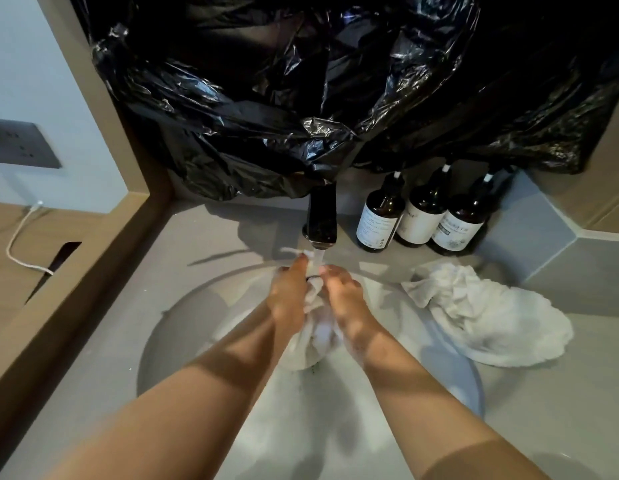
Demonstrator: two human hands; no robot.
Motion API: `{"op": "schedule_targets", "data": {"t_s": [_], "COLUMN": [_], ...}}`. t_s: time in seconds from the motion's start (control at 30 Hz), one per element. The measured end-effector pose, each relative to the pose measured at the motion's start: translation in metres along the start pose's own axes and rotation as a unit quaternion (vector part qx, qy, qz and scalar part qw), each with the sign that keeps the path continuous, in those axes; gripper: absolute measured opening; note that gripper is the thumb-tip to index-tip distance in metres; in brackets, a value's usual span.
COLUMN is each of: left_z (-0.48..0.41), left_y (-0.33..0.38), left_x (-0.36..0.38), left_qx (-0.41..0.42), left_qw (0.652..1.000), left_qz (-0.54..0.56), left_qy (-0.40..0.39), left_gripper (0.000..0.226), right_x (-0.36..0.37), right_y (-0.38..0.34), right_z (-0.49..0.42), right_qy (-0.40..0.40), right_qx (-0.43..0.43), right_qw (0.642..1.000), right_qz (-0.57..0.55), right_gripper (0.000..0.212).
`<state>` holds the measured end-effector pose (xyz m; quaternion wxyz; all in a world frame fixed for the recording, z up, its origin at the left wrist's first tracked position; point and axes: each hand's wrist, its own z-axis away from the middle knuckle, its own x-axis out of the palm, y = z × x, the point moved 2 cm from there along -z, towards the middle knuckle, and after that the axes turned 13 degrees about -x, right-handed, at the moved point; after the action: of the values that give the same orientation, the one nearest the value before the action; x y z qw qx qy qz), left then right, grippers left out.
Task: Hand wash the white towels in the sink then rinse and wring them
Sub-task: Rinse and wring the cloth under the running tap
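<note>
White sodden towel [313, 329], which we judge soft, heavy and soapy-slick; our left hand [289, 296] and right hand [342, 299] each grip its bunched upper folds, the surest hold.

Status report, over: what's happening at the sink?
Left hand and right hand gripping wet towel under running tap. Second towel on counter, right of sink. Nothing blocking.

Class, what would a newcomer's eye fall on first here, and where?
Crumpled black plastic fills the top, hanging behind the tap. In the middle, the left hand and right hand grip a white towel under the running water, over the sink. A second towel lies heaped on the counter at right, in front of three dark bottles.
</note>
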<state>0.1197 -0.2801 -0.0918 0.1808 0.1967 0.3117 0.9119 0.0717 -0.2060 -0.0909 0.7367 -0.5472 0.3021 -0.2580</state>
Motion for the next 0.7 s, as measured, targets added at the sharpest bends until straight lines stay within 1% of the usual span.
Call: {"op": "schedule_targets", "data": {"t_s": [0.03, 0.07, 0.13, 0.17, 0.2, 0.23, 0.27, 0.3, 0.33, 0.37, 0.4, 0.43, 0.47, 0.5, 0.53, 0.57, 0.6, 0.63, 0.67, 0.7], "left_z": [-0.003, -0.006, -0.007, -0.008, -0.01, -0.011, -0.011, -0.007, -0.007, -0.008, -0.008, -0.007, -0.002, -0.005, -0.008, -0.008, -0.006, -0.002, -0.006, -0.004], "left_y": [-0.003, -0.007, -0.013, -0.015, -0.015, -0.014, -0.012, -0.008, -0.005, -0.002, -0.001, -0.001, -0.003, -0.005, -0.009, -0.013, -0.015, -0.014, -0.015, -0.012], "left_x": [0.006, 0.009, 0.011, 0.01, 0.009, 0.008, 0.007, 0.007, 0.007, 0.006, 0.007, 0.006, 0.007, 0.006, 0.004, 0.004, 0.002, 0.001, -0.001, -0.006], "left_qx": [-0.02, -0.034, -0.022, -0.009, 0.004, 0.024, 0.047, 0.062, 0.055, 0.026, -0.019, -0.054, -0.072, -0.068, -0.072, -0.062, -0.042, -0.031, -0.019, -0.012], "left_qw": [1.0, 0.999, 0.999, 0.999, 0.998, 0.998, 0.997, 0.997, 0.998, 0.999, 0.997, 0.995, 0.995, 0.996, 0.996, 0.997, 0.996, 0.996, 0.994, 0.994], "left_qz": [-0.003, -0.008, -0.032, -0.047, -0.061, -0.065, -0.059, -0.046, -0.019, 0.014, 0.038, 0.029, 0.008, -0.003, -0.021, -0.045, -0.075, -0.084, -0.097, -0.085], "left_qy": [-0.005, -0.011, -0.017, -0.015, -0.011, -0.004, 0.01, 0.022, 0.017, -0.012, -0.057, -0.073, -0.064, -0.063, -0.052, -0.028, -0.006, 0.03, 0.047, 0.073], "left_gripper": [0.04, 0.041, 0.035, 0.032, 0.031, 0.029, 0.027, 0.028, 0.033, 0.041, 0.049, 0.055, 0.056, 0.053, 0.049, 0.044, 0.04, 0.038, 0.037, 0.04], "right_x": [-0.002, -0.003, -0.011, -0.014, -0.017, -0.018, -0.015, -0.01, -0.003, 0.005, 0.013, 0.018, 0.02, 0.018, 0.016, 0.012, 0.007, 0.005, 0.003, 0.001], "right_y": [0.005, 0.006, 0.0, -0.001, -0.003, 0.002, 0.004, 0.007, 0.009, 0.014, 0.015, 0.019, 0.022, 0.021, 0.023, 0.025, 0.025, 0.026, 0.026, 0.025], "right_z": [-0.004, -0.008, -0.01, -0.014, -0.016, -0.02, -0.019, -0.017, -0.014, -0.015, -0.014, -0.014, -0.015, -0.015, -0.016, -0.019, -0.021, -0.023, -0.025, -0.025], "right_qy": [0.037, 0.067, 0.068, 0.043, 0.042, 0.039, 0.045, 0.046, 0.042, 0.051, 0.042, 0.026, 0.031, 0.053, 0.064, 0.075, 0.064, 0.035, 0.012, -0.007], "right_qx": [-0.01, -0.019, -0.007, 0.002, 0.014, 0.026, 0.043, 0.042, 0.036, 0.051, 0.06, 0.075, 0.069, 0.075, 0.071, 0.06, 0.049, 0.05, 0.059, 0.072], "right_qw": [0.998, 0.996, 0.997, 0.998, 0.998, 0.998, 0.998, 0.998, 0.998, 0.997, 0.997, 0.997, 0.997, 0.995, 0.995, 0.995, 0.997, 0.998, 0.998, 0.997], "right_qz": [0.049, 0.06, 0.03, 0.04, 0.039, 0.049, 0.015, -0.014, -0.028, -0.023, -0.015, 0.014, 0.03, 0.032, 0.024, 0.006, -0.001, 0.0, 0.003, -0.011], "right_gripper": [0.048, 0.044, 0.03, 0.022, 0.022, 0.026, 0.029, 0.032, 0.039, 0.046, 0.055, 0.062, 0.066, 0.066, 0.062, 0.054, 0.042, 0.03, 0.024, 0.02]}}
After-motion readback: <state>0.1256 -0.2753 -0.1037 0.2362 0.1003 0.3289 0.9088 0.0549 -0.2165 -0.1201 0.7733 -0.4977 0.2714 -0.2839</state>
